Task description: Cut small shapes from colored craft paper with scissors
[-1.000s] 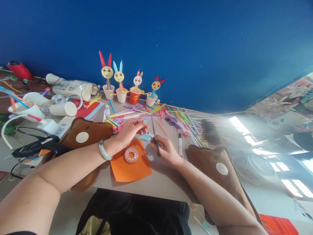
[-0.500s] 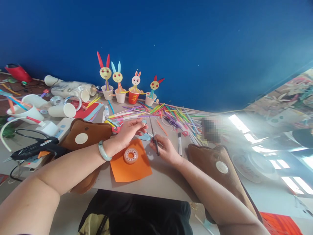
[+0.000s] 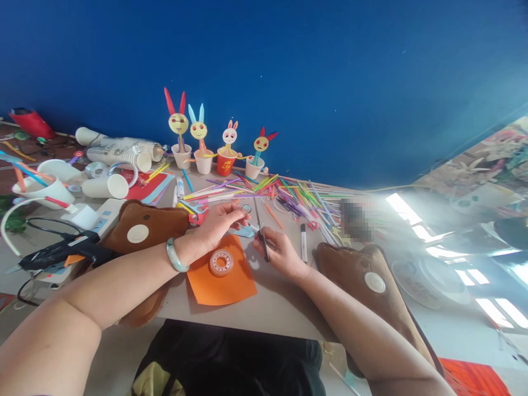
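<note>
Between thumb and fingers, my left hand [image 3: 220, 223] pinches a small pale blue disc [image 3: 246, 209]. A pale bracelet circles that wrist. My right hand [image 3: 278, 250] grips the dark handles of scissors [image 3: 263, 242], whose blades point up and away, just right of the disc. Light blue paper scraps [image 3: 245, 231] lie below, between the hands. Nearer me, a roll of clear tape [image 3: 221, 263] rests on an orange sheet [image 3: 231, 289].
Several rabbit-faced figures in cups [image 3: 226, 165] stand by the blue wall. Colourful sticks [image 3: 289, 192] are strewn before them. Brown cushions [image 3: 159, 220] lie either side, a glue gun [image 3: 61, 250] is at left, and a marker [image 3: 303, 243] sits right of my right hand.
The small disc has turned slightly and shifted a little to the right in my left hand. My right hand and the scissors have hardly moved.
</note>
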